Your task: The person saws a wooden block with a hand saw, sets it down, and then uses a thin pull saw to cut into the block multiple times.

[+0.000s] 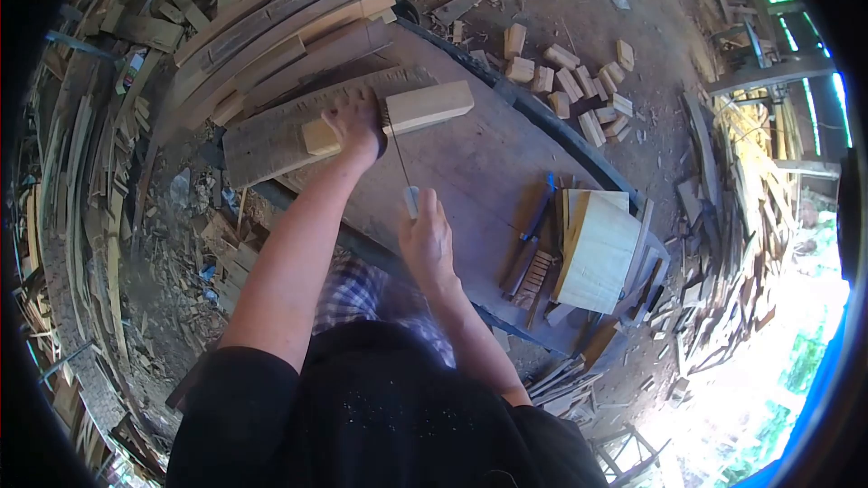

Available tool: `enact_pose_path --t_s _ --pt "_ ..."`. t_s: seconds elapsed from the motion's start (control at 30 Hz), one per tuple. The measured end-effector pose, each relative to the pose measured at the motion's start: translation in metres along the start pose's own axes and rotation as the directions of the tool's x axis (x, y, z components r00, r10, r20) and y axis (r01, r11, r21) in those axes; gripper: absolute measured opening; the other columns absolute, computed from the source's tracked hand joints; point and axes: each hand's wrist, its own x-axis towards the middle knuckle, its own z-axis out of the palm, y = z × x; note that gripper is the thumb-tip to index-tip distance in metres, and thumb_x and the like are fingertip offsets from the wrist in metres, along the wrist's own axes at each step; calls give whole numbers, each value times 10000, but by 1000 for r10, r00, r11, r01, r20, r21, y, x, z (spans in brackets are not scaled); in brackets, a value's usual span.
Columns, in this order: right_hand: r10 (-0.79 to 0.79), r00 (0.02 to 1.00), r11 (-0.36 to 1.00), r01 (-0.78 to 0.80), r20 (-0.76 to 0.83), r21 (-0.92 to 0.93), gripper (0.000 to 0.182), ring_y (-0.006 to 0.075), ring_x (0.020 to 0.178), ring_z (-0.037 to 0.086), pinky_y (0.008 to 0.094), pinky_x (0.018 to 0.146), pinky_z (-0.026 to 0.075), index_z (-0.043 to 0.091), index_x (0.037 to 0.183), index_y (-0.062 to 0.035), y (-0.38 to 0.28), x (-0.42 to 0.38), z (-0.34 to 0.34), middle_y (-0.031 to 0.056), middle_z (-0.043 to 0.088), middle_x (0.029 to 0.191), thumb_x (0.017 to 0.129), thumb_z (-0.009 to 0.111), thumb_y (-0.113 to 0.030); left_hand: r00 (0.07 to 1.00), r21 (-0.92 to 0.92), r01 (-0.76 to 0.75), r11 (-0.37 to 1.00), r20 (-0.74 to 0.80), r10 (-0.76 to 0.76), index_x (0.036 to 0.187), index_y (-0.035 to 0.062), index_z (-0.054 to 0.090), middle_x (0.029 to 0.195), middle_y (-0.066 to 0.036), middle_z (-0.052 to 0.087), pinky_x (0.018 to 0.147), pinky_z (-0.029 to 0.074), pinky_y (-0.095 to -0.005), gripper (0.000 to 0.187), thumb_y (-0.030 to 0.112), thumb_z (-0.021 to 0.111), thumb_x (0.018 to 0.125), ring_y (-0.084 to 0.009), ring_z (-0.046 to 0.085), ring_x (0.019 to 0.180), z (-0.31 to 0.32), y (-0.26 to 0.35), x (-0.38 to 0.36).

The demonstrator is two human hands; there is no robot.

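Note:
A pale squared wooden block [429, 106] lies across a wide rough plank [262, 146] on the workbench. My left hand [355, 124] grips the block left of its middle, fingers over the top, so part of the wood is hidden beneath it. In my right hand [427, 239], fingers wrapped around the light handle, is a handsaw [403, 159]. Its thin blade is seen nearly edge-on and runs away from me to the block, just right of my left hand, where it meets the wood.
Long boards [289, 32] are stacked at the bench's far left. Cut blocks [570, 86] lie on the ground beyond the bench [479, 172]. At its right are a pale board piece [597, 253] and a dark tool with a blue end [533, 235]. Scrap wood surrounds the bench.

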Motion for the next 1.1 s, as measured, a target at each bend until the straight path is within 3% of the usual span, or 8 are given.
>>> enact_pose_path --t_s 0.27,0.33,0.47,0.73,0.8,0.9,1.03,1.1 --pt "159 987 978 -158 -4 -135 303 462 758 615 526 617 504 436 1077 -30 -17 35 11 252 582 869 866 637 -114 995 -44 98 994 -23 -99 1166 143 556 1200 -81 553 958 314 -517 386 86 637 792 -291 494 1178 -2 -7 30" --pt "-1 998 998 -3 -56 -70 296 449 767 626 517 618 511 472 1073 -28 -4 20 11 237 588 870 854 651 -116 993 -65 116 991 -15 -117 1162 155 554 1198 -69 554 937 328 -521 346 111 619 825 -286 499 1169 1 -11 36" --pt "100 995 988 -99 6 -116 278 434 769 634 505 629 520 523 1082 -26 6 -71 -39 216 598 864 854 653 -117 989 -70 147 987 -23 -149 1165 162 552 1208 -64 557 921 335 -512 321 120 588 849 -282 506 1155 6 -12 41" --pt "120 992 989 -116 36 -88 246 475 831 619 507 712 504 536 1069 -23 -13 30 -1 262 624 892 882 624 -157 992 6 117 993 43 -117 1179 150 540 1204 -57 557 924 327 -507 363 188 616 826 -279 505 1156 -2 -12 41" --pt "-10 993 998 2 -114 -64 298 441 772 630 490 631 520 527 1096 -29 8 -24 -16 229 603 843 858 669 -137 993 -35 118 992 35 -117 1175 145 543 1203 -59 559 925 328 -504 361 181 615 824 -281 507 1153 -3 -12 43" --pt "77 997 995 -79 -30 -61 300 440 787 630 490 629 515 525 1093 -26 19 -67 -31 231 603 857 858 673 -140 997 -46 76 996 -27 -77 1168 136 550 1202 -65 562 926 330 -499 366 177 627 813 -284 512 1145 3 -18 39" --pt "13 995 999 -17 -101 -32 315 448 797 626 492 643 515 517 1101 -23 5 20 8 245 599 878 840 668 -115 999 -34 27 999 -21 -27 1143 123 561 1176 -78 563 900 333 -495 388 160 657 769 -286 522 1109 -10 -13 30" --pt "35 999 995 -36 -7 -95 345 449 798 625 492 649 518 520 1130 -30 1 39 15 243 599 881 830 672 -106 999 -16 47 999 -20 -47 1139 120 562 1168 -80 566 896 334 -495 398 148 663 755 -284 523 1105 -8 -14 32"
